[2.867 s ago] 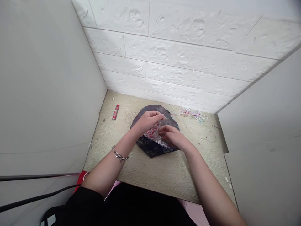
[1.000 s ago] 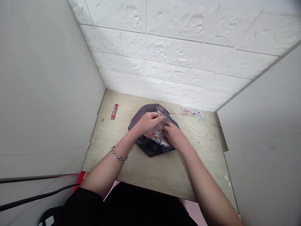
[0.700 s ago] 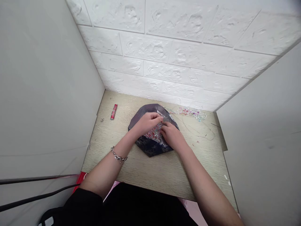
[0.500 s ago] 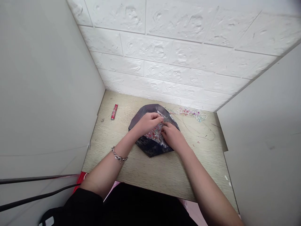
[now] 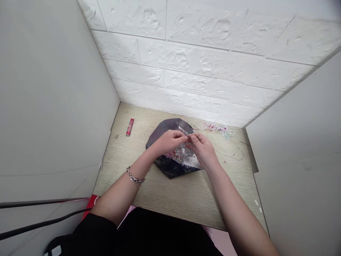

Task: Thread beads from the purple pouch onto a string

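Observation:
A dark, angular open container [image 5: 173, 170] stands on the table, holding many small beads [image 5: 177, 153] in red, pink and clear tones. Over its far right part, my left hand [image 5: 170, 141] pinches with thumb and forefinger. Facing it, my right hand [image 5: 204, 149] also pinches, its thumb and fingertips meeting those of the left. Something thin and small appears between the fingertips, too fine to name. The hands partly cover the beads and the container's right side.
Strung beads [image 5: 218, 128] lie in a heap at the back right, with thin loose thread near them. A small red tube [image 5: 130, 127] lies at the left. White brick-patterned wall [image 5: 186, 78] closes the back of the table [image 5: 170, 199], and pale panels flank both sides.
My right hand has risen out of the beads and turned, bringing its fingertips up against those of my left hand. The left hand has shifted slightly right.

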Available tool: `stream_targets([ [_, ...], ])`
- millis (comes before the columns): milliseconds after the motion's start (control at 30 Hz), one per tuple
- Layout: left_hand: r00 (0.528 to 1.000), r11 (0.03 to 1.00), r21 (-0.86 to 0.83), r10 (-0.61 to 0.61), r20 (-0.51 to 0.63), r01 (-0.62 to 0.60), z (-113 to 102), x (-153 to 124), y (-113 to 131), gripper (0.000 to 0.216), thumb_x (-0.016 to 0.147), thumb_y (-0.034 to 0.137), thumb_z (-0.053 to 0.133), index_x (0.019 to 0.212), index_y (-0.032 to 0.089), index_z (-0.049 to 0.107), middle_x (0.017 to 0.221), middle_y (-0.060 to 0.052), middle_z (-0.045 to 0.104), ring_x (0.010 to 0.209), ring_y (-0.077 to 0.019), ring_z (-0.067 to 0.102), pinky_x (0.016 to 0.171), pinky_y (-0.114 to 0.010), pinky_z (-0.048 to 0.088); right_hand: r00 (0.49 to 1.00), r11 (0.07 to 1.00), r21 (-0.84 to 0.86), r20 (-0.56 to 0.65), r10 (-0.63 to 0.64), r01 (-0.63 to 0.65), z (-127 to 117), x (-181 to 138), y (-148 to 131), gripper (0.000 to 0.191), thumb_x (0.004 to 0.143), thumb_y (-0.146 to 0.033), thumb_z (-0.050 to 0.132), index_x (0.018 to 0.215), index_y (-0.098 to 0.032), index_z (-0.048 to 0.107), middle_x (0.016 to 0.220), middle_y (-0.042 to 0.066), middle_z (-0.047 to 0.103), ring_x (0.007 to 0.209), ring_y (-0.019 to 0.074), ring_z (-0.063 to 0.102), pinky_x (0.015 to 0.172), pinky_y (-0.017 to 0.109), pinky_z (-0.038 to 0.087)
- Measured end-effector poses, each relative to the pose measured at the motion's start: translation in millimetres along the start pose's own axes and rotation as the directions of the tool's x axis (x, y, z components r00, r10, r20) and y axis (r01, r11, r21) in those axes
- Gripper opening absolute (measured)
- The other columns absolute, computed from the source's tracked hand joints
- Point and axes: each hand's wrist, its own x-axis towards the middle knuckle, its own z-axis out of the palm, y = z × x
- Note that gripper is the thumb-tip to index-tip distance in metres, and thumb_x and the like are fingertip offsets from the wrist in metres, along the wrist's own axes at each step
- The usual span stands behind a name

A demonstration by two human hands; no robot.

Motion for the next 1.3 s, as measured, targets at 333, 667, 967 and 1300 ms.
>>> stream_targets([
  [333, 0.999, 0.999, 0.017, 0.028, -0.017, -0.028, 0.2, -1.9, 1.4, 0.032, 0.07, 0.041, 0.043, 0.068, 0.012, 0.057, 0.055, 0.003, 0.043, 0.051, -0.0066, 0.035, 0.047, -0.021, 0.027, 0.992, 0.944, 0.305, 0.06, 0.11, -0.124, 0.9, -2.6, -4.2, 0.015, 0.061, -0.026, 0.064, 0.072, -0.019, 0.057, 0.075, -0.002, 0.06, 0.075, 0.0099, 0.056, 0.075, 0.028, 0.045],
  [667, 0.998, 0.996, 0.082, 0.041, -0.047, -0.037, 1.1, -1.9, -2.7, 0.031, 0.072, 0.04, 0.041, 0.066, 0.014, 0.056, 0.055, 0.002, 0.043, 0.051, -0.0066, 0.036, 0.046, -0.02, 0.027, 0.991, 0.94, 0.316, 0.077, 0.111, -0.13, 1.9, -3.3, -4.9, 0.012, 0.063, -0.025, 0.062, 0.072, -0.02, 0.056, 0.077, -0.002, 0.061, 0.076, 0.01, 0.057, 0.076, 0.028, 0.044],
  [967, 0.997, 0.995, 0.099, 0.031, -0.069, -0.024, 1.0, -2.3, 0.7, 0.031, 0.071, 0.04, 0.042, 0.064, 0.014, 0.056, 0.055, 0.002, 0.045, 0.051, -0.0071, 0.037, 0.046, -0.02, 0.028, 0.992, 0.95, 0.286, 0.069, 0.107, -0.122, 2.5, -3.3, -5.1, 0.014, 0.062, -0.027, 0.064, 0.071, -0.02, 0.056, 0.072, -0.003, 0.061, 0.073, 0.0096, 0.058, 0.077, 0.028, 0.044],
  [1300, 0.998, 0.994, 0.099, 0.042, -0.048, -0.037, 1.2, -1.0, -2.6, 0.03, 0.071, 0.039, 0.042, 0.064, 0.014, 0.056, 0.056, 0.002, 0.046, 0.053, -0.0073, 0.038, 0.048, -0.02, 0.028, 0.987, 0.952, 0.266, 0.094, 0.131, -0.152, 4.7, -4.0, -4.0, 0.016, 0.059, -0.027, 0.066, 0.07, -0.02, 0.057, 0.068, -0.004, 0.06, 0.068, 0.0079, 0.057, 0.071, 0.024, 0.045],
])
